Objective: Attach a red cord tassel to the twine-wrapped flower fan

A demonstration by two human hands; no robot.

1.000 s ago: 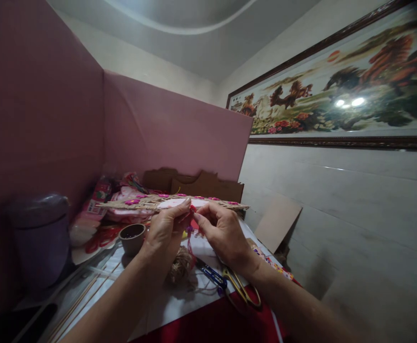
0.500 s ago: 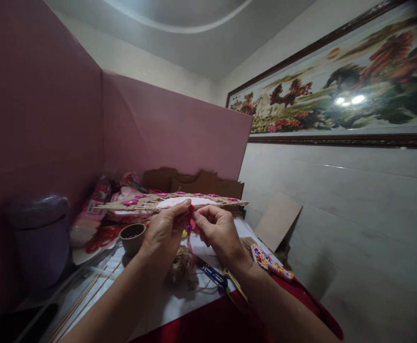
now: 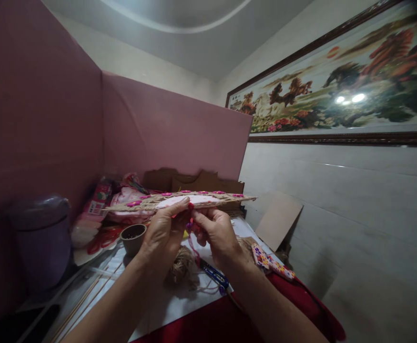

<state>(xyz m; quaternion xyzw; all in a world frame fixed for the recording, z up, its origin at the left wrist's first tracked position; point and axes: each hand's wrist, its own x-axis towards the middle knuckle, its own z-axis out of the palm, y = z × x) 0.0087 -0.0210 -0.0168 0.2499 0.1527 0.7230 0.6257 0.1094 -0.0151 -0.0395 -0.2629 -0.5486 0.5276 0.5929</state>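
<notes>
A wide, flat craft panel is seen almost edge-on, with twine-wrapped sticks, a white middle and bright pink flowers along it. My left hand grips its near edge, thumb on top. Close beside it, my right hand pinches at a small red yarn piece under the same edge; its fingertips are partly hidden. A purple bead-like bit and a strand of pink yarn hang between the hands. Below them a ball of twine lies on the white table sheet.
A blue-handled cutter lies under my right wrist. To the left stand a dark cup and a purple lidded bin, near thin sticks. Flower-patterned cloth lies at right. Cardboard and a pink partition rise behind.
The craft panel has shifted slightly to the right. My right hand's fingers have moved in under its edge and now curl lower. The yellow handle beside the cutter is now hidden by my right arm.
</notes>
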